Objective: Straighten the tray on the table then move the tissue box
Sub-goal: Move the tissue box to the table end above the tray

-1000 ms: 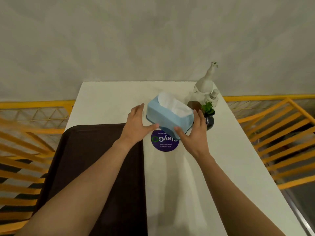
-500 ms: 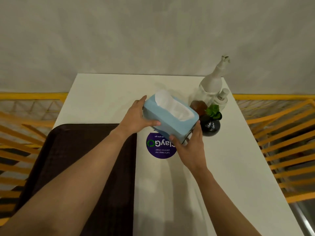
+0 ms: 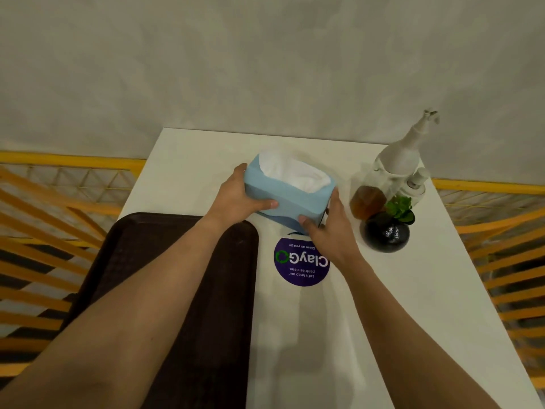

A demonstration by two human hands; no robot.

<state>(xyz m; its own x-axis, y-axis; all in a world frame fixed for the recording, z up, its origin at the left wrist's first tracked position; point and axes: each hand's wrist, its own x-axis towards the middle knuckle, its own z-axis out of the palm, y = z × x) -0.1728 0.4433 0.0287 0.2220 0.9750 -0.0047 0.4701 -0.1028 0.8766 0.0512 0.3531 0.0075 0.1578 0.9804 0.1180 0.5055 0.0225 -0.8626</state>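
You are holding the tissue box (image 3: 290, 196) between both hands, over the middle of the white table (image 3: 413, 290), toward its far half. Your left hand (image 3: 236, 199) is wrapping the box's left end, thumb lying along the near face and fingers curling behind the far corner. Your right hand (image 3: 327, 228) is gripping the near right corner, thumb pressing on the near face. The box is sitting tilted, its right end nearer you, and whether its base is touching the table or riding just above it is not clear.

This is looking like a light cardboard box, so you are probably needing very little squeeze; the thin walls will likely be denting if you are pinching hard in the middle of a face. Taking it at the two ends and corners, where the card is stiffest, is the sounder hold. The white tissue (image 3: 295, 172) is standing loose out of the top opening, so keep your fingers off it.

The brown tray (image 3: 165, 237) is lying at the near left, its edges roughly parallel with the table's edge. Just to the right of the box, the pump bottle (image 3: 398, 160), a smaller bottle (image 3: 414, 187) and the potted plant (image 3: 386, 231) are crowding close, and your right knuckles are passing near them. The purple sticker (image 3: 300, 261) is lying just near of the box.
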